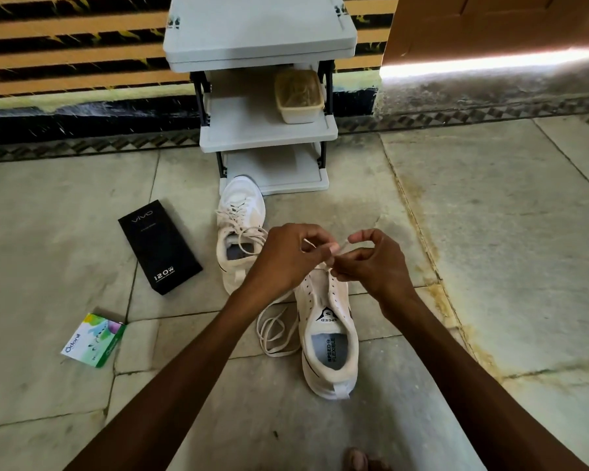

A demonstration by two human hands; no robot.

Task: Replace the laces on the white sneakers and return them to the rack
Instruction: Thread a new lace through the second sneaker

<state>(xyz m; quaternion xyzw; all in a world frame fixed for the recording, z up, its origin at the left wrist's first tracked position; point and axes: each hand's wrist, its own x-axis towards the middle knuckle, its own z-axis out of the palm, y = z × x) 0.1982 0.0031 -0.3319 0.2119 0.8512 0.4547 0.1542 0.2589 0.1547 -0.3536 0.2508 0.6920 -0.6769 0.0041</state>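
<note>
Pinching the ends of a thin white shoelace [279, 329], the left hand [288, 254] and right hand [374, 263] work over the toe end of the near white cloth sneaker [327, 334] on the grey stone floor [490, 232]. Both hands are closed on the lace. Its loose loops lie on the floor, touching the shoe's left side. The lace looks soft and floppy, so hold it by the stiff tip. The other white laced sneaker [240, 232] stands just in front of the grey plastic shoe rack [267, 130]. It looks light; lift it by the heel.

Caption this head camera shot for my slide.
Both hands thread a lace through the near white sneaker before a grey shoe rack.
</note>
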